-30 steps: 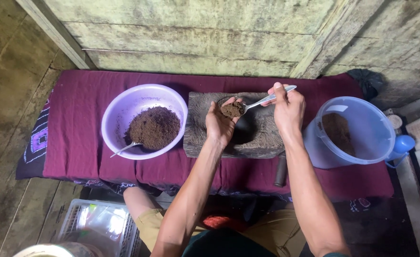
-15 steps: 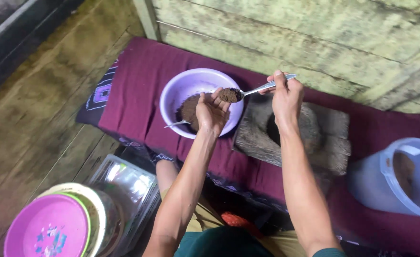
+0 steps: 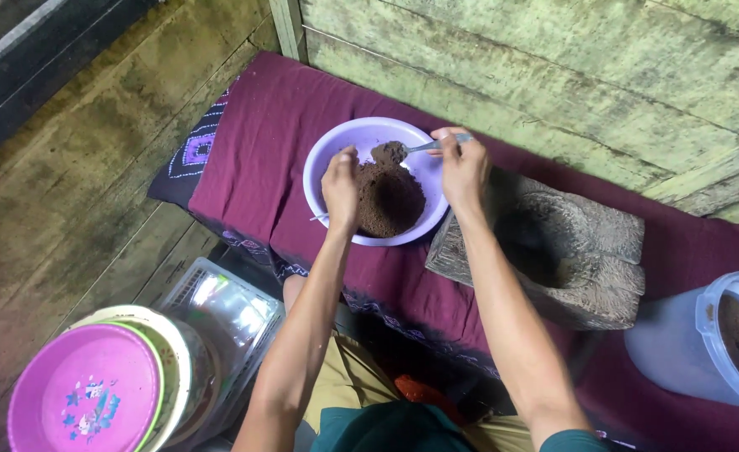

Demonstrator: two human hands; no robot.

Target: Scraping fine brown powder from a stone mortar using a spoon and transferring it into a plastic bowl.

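The landmark here is the round lilac plastic bowl (image 3: 327,159) that sits on the maroon cloth (image 3: 260,159), heaped with a dark brown, crumbly powder (image 3: 388,197). The right hand (image 3: 463,167) is over the bowl's right rim, its fingers pinched around the handle of a slim metal spoon (image 3: 419,147); the spoon's long axis runs roughly level, from the fingers leftward into the bowl, and its loaded tip rests over the upper part of the brown heap. So the powder lies left of and slightly below the right fingers, along the line of the handle. The left hand (image 3: 341,189) is over the bowl's left half, its fingers curled downward against the left flank of the heap; whether they close on any powder I cannot tell, since the back of the hand hides them. Of the two, the left hand is the nearer to the heap, touching or all but touching it. Just right of the bowl, touching or nearly touching its rim, stands a rough grey stone mortar (image 3: 587,251) with a dark hollow. Farther right of the bowl is a translucent plastic tub (image 3: 704,351) holding more brown material.
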